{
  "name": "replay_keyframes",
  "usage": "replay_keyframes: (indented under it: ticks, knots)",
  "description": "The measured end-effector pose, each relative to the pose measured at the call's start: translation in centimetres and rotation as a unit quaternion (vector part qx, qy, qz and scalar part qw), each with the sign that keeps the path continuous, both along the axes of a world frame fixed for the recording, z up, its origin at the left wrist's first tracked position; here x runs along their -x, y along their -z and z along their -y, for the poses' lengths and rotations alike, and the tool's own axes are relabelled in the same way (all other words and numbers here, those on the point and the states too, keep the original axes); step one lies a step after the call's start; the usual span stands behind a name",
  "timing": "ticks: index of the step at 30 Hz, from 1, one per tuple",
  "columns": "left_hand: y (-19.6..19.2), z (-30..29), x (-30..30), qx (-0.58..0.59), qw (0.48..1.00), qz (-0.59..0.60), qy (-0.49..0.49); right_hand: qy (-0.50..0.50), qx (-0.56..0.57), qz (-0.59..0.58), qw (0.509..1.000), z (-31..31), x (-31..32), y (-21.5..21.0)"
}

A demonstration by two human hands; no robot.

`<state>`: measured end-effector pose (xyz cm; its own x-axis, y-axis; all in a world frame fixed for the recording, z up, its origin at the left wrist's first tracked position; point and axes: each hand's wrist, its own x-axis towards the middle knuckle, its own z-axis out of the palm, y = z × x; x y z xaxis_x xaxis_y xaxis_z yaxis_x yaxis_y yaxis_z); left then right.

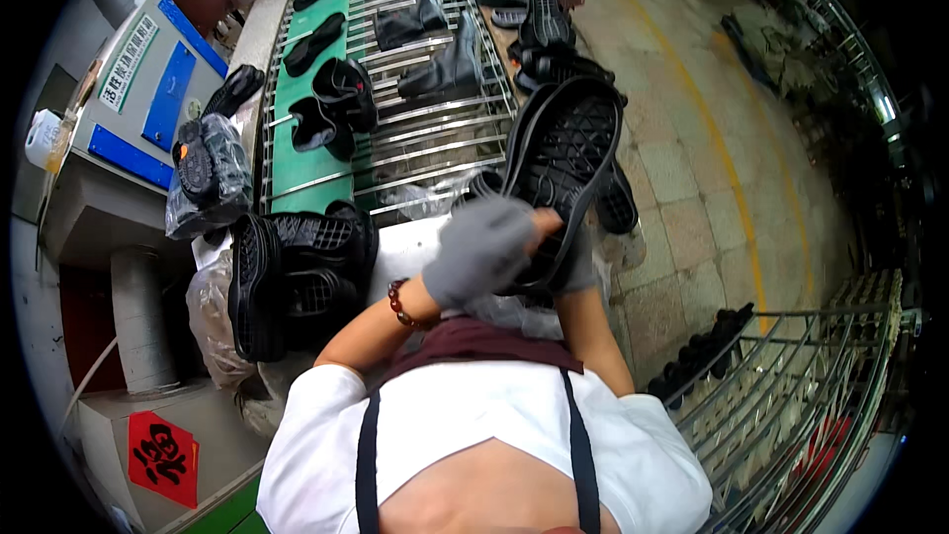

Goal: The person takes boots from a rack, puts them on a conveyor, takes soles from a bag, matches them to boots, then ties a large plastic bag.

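The conveyor (415, 129) is the biggest thing here — a long run of metal rods w/ a green belt strip (311, 89) along its left side, running away from the person toward the top of the view. Black boots (450, 67) and loose soles (314, 43) lie scattered on it, some upright, some flat. To the left stands a grey machine cabinet (129, 109) w/ blue panels, and a plastic-wrapped bundle of soles (206, 176) sits just beside it. At lower right is a wire rack (791, 386) holding dark shoe parts. Closer in, a stack of black treaded soles (287, 277) stands on edge at the person's left, near the left forearm. The person holds a black boot sole (565, 163) up in front of the chest, tread facing the camera, tilted w/ the toe up and to the right, above the near end of the conveyor. The left hand (482, 249), in a grey glove, is closed around the sole's lower end; a red bead bracelet (398, 304) is on that wrist. The right hand (578, 267), also gloved, is mostly hidden behind the sole — it touches the lower edge, but the grip can't be told.
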<state>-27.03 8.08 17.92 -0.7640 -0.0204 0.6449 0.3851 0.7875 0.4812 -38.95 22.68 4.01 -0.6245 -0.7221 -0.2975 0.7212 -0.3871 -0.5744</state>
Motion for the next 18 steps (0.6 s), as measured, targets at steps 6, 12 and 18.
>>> replay_keyframes:
  ticks: [6,12,18]
  knots:
    - [4.5,1.5,1.5,-0.536,0.819,0.203,0.009,0.09,-0.09,-0.104,0.986,1.6,-2.4,-4.0]
    - [8.4,2.1,1.3,-0.665,0.732,0.15,0.003,-0.037,-0.042,-0.063,0.996,1.4,-1.2,-6.7]
    - [8.0,5.8,-2.6,-0.757,0.649,0.061,-0.033,-0.224,-0.478,-0.638,0.56,0.7,3.9,-2.3]
